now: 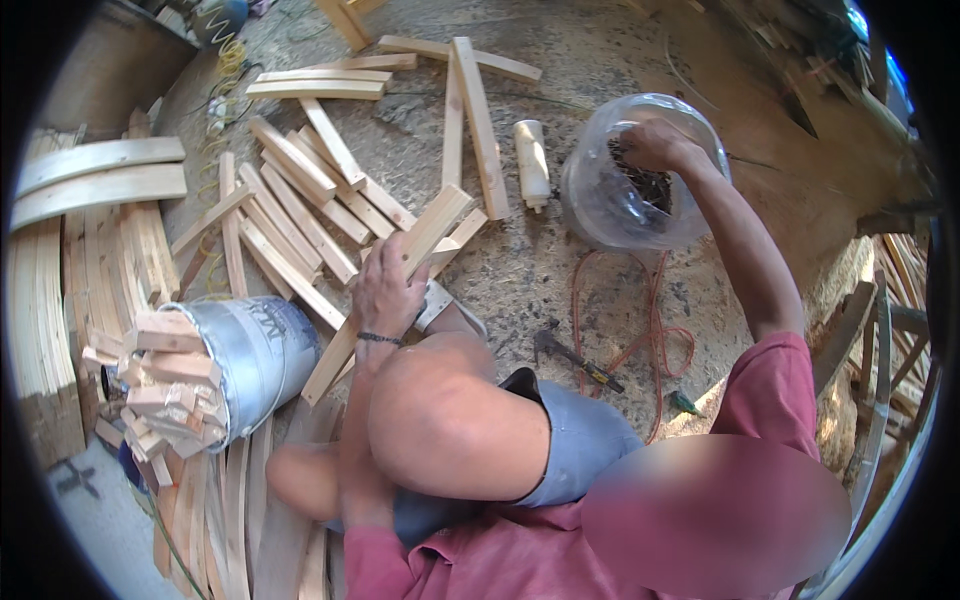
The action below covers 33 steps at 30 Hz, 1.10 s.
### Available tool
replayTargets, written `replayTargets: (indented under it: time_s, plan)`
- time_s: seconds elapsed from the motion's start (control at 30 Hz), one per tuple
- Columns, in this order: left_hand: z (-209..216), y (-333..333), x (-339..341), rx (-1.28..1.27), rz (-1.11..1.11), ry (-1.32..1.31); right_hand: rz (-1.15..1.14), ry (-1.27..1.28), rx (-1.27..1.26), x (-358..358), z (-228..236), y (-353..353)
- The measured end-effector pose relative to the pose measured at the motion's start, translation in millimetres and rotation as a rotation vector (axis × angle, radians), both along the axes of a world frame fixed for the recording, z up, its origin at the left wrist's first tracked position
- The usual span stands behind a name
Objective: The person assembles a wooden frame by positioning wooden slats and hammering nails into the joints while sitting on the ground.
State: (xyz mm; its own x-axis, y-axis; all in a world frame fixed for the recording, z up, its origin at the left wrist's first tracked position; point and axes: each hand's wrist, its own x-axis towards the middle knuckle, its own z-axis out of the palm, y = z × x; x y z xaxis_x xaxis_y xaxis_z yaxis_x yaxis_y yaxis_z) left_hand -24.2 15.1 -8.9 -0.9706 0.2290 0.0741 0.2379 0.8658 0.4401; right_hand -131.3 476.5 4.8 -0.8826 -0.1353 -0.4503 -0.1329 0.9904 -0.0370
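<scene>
My left hand (pixel 388 285) is closed round a short wooden board (pixel 440 222), which slants up and away beside my raised knee. A dark bead bracelet circles that wrist. At the far right my right arm stretches out, and my right hand (pixel 652 147) reaches inside a clear plastic tub (pixel 585 205). Its fingers are curled in; whatever they hold is hidden. Dark thin pieces that look like nails (pixel 650 190) lie in the tub below the hand. A white bottle (pixel 532 165) with its nozzle toward me is on the floor left of the tub.
A hammer (pixel 578 358) and a tangled orange cord (pixel 655 345) lie right of my knee. Several wooden strips (pixel 290 190) are spread ahead. On the left a tipped metal bucket (pixel 265 350) spills wood blocks (pixel 175 375). Curved boards (pixel 100 180) rest on stacked lumber behind it.
</scene>
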Motion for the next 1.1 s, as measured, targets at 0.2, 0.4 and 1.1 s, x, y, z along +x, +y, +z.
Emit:
replayTargets:
  time_s: [0.2,0.4,1.1]
  plan:
    - [-6,-7,2,-0.023,-0.018,0.001,0.111,-0.089,0.059,13,-44,13]
    - [-10,-7,7,0.029,0.015,0.041,0.067,-0.176,0.119,21,-38,-1]
    - [46,2,18,0.470,-0.197,0.161,-0.299,0.442,-0.703,112,145,-72]
